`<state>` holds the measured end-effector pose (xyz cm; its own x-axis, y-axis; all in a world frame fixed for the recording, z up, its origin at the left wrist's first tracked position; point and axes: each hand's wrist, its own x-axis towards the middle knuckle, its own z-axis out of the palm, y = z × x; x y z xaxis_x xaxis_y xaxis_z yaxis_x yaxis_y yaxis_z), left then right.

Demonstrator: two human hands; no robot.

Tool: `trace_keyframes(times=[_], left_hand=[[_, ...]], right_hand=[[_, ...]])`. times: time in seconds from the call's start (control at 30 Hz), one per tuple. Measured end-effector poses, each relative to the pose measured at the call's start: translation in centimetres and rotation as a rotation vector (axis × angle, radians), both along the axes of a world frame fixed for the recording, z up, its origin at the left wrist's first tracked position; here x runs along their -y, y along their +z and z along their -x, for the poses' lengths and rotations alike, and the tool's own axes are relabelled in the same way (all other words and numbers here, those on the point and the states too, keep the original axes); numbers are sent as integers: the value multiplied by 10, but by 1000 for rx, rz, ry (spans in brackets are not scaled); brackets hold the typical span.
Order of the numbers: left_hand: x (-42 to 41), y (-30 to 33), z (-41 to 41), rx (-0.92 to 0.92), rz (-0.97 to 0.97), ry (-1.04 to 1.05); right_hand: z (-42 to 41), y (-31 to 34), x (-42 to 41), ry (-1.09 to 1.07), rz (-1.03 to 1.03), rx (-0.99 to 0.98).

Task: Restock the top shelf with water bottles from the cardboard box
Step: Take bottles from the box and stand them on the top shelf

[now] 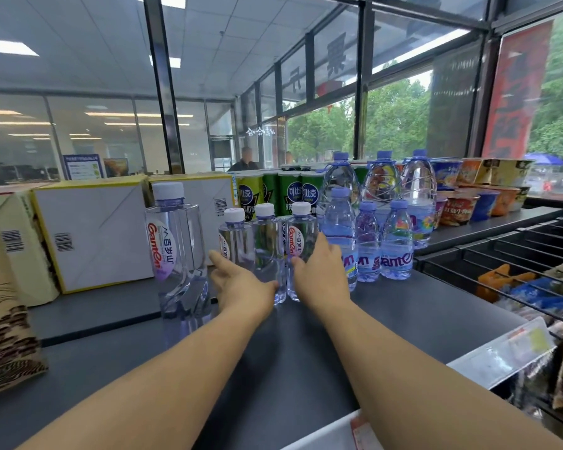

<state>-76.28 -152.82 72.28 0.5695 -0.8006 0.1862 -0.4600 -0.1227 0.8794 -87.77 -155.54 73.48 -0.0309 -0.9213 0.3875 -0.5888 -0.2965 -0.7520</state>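
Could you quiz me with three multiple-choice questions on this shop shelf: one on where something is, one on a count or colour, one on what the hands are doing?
1. Where does the tall white-capped bottle stand?
A. left of the small white-capped bottles
B. behind the noodle cups
C. in the wire basket

2. How many small white-capped bottles stand in a row at the hands?
A. one
B. three
C. six

3. What are the hands doing?
A. lifting a bottle off the shelf
B. resting flat on the shelf
C. set on either side of the row, bottles standing

Answers: 1 A, it stands alone by the white boxes. 2 B, three white caps show side by side. 3 C, the left hand and right hand flank the row on the shelf.
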Motion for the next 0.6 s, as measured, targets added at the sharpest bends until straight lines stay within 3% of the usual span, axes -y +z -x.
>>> trace_keyframes(times=[0.33,0.6], left_hand=[[-29,21,21,-92,-94,-42],[-85,70,58,337,127,-228]], right_hand=[[19,18,-42,36,72,-39],[62,45,-101,-28,141,-99]])
